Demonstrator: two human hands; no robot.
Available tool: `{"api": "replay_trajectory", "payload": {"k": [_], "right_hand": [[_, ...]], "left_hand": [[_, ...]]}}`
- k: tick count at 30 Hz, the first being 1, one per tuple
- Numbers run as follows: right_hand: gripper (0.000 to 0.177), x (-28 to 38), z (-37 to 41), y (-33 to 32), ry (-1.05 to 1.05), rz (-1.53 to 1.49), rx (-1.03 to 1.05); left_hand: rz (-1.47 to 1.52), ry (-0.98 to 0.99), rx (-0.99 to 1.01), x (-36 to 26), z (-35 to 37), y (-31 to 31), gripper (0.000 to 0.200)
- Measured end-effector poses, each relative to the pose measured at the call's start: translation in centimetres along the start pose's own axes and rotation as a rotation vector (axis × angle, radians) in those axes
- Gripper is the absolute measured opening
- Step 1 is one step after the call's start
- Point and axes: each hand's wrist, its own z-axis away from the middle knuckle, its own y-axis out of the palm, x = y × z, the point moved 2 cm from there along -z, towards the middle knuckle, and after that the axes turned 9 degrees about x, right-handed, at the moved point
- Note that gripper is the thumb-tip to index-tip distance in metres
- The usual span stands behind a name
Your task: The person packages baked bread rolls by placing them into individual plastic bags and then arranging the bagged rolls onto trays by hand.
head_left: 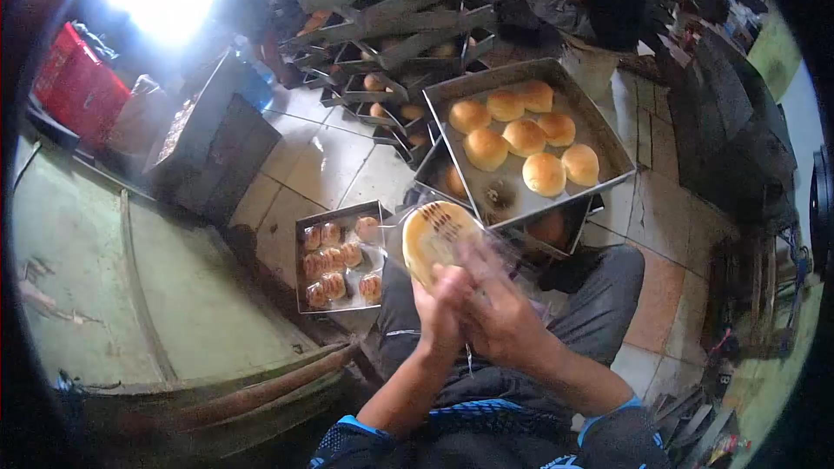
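A: And we're looking at both hands meeting above the lap, with a round golden bun (434, 239) standing out at their fingertips!

B: It's showing rows of dark marks on its face, and clear plastic wrap (512, 254) is shining around it.

A: How are the fingers doing?

B: The left hand (441, 313) is gripping, its fingers closing on the bun's lower edge through the plastic. The right hand (504, 313) is lying close alongside, its fingers reaching over the wrap, but they're blurring badly. I can't tell whether they're pinching anything.

A: And around them?

B: Just beyond, a large tray (599, 135) is tilting a little and carrying loose, glossy buns (525, 136). To the left, a smaller tray (351, 289) is resting low, holding browner, shiny buns (332, 258) in loose rows.

A: And behind all that?

B: A criss-cross stack of trays (395, 13) is rising, with more buns peeking out. A pale green surface (87, 269) is filling the far left.
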Motion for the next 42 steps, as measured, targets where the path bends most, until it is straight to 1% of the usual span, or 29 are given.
{"api": "replay_trajectory", "payload": {"k": [1,2,3,5,6,8,9,11,12,15,16,17,19,21,22,23,25,27,28,29,31,32,35,36,37,39,40,41,42], "right_hand": [[0.052,0.2,0.1,0.2,0.048,-0.061,0.047],[0.045,0.7,0.3,0.3,0.006,-0.112,-0.025],[0.042,0.4,1.2,1.1,-0.006,-0.189,0.153],[0.036,-1.4,3.3,2.1,-0.030,-0.337,0.520],[0.034,-1.7,3.1,1.5,0.020,-0.417,0.482],[0.029,-2.0,2.2,0.3,0.116,-0.573,0.401],[0.027,-2.1,1.4,0.5,0.064,-0.559,0.379],[0.024,-2.4,0.1,1.3,-0.027,-0.530,0.341],[0.017,-2.2,0.0,1.4,-0.028,-0.534,0.347],[0.011,-0.2,0.2,-0.9,-0.209,-0.751,0.551],[0.007,0.8,0.3,-2.3,-0.304,-0.986,0.642],[0.006,1.2,0.9,-2.9,-0.329,-1.159,0.770],[0.016,-2.3,2.2,-1.6,-0.061,-1.270,0.971],[0.022,-4.4,1.4,0.3,0.160,-0.484,0.227],[0.026,-4.1,1.3,0.4,0.256,-0.079,-0.133],[0.031,-3.7,0.9,0.0,0.233,-0.091,-0.256],[0.024,-3.6,1.1,-0.2,0.015,-0.077,-0.284],[0.018,-4.4,1.4,0.8,0.128,-0.323,-0.364],[0.015,-4.8,1.8,1.6,0.176,-0.441,-0.417],[0.013,-5.2,1.9,2.4,0.266,-0.565,-0.436],[0.009,-5.7,1.8,3.9,0.443,-0.821,-0.479],[0.009,-5.4,1.2,3.7,0.390,-0.777,-0.434],[0.009,-4.5,-1.7,1.8,0.224,-0.622,-0.282],[0.011,-3.8,-2.8,0.3,0.098,-0.329,-0.243],[0.010,-4.3,-2.6,1.1,0.066,-0.311,-0.271],[0.010,-6.3,-1.4,4.2,0.000,-0.259,-0.327],[0.007,-8.1,-2.4,6.1,0.185,-0.319,-0.236],[0.007,-9.1,-1.9,7.5,0.215,-0.395,-0.212],[0.008,-9.6,-1.8,8.5,0.244,-0.472,-0.194]], "left_hand": [[0.189,-0.071,0.026,-1.2,-1.2,0.4,0.070],[0.229,-0.086,0.112,-3.6,-2.2,0.8,0.069],[0.205,-0.041,0.030,-4.8,-2.9,1.0,0.074],[0.252,0.013,-0.132,-4.9,-3.0,-0.6,0.072],[0.269,-0.011,-0.169,-5.3,-2.6,-0.2,0.072],[0.324,-0.050,-0.114,-3.3,-2.0,-0.6,0.070],[0.353,-0.072,-0.087,-2.8,-2.0,-0.1,0.070],[-0.110,-0.291,-0.164,-2.5,-1.0,0.7,0.069],[0.117,-0.338,-0.079,-3.3,-1.4,1.6,0.066],[0.270,-0.266,-0.138,-3.2,-3.0,-0.2,0.065],[0.430,-0.251,-0.137,-3.0,-3.4,-1.8,0.061],[0.575,-0.247,0.036,-3.1,-3.7,-3.2,0.065],[0.478,-0.247,-0.044,-3.8,-3.4,-3.5,0.068],[0.380,-0.352,-0.023,-2.3,-2.9,-4.1,0.069],[0.330,-0.414,-0.015,-1.4,-2.2,-4.4,0.070],[0.233,-0.499,-0.046,-0.5,-1.0,-4.2,0.073],[0.658,-0.602,0.059,-0.9,1.6,-1.1,0.072],[0.268,-0.572,0.066,2.7,3.4,-2.9,0.073],[-0.058,-0.305,-0.162,4.0,3.8,-3.6,0.057],[-0.167,-0.139,-0.112,4.1,4.1,-4.3,0.051],[-0.394,0.200,-0.005,1.5,3.6,-5.1,0.039],[-0.618,0.175,-0.024,-0.5,3.6,-5.5,0.021],[-0.919,0.478,-0.100,-4.1,2.5,-6.8,0.015],[-1.049,0.685,-0.113,-5.7,2.0,-6.4,0.012],[-1.070,0.893,-0.068,-5.8,2.0,-8.0,0.010],[-1.288,0.874,-0.016,-6.1,2.2,-10.4,0.015],[-1.326,0.710,-0.061,-5.5,1.9,-11.2,0.011],[-1.358,0.550,-0.104,-4.8,1.5,-12.1,0.009],[-1.374,0.578,-0.064,-4.3,0.9,-12.9,0.011]]}}
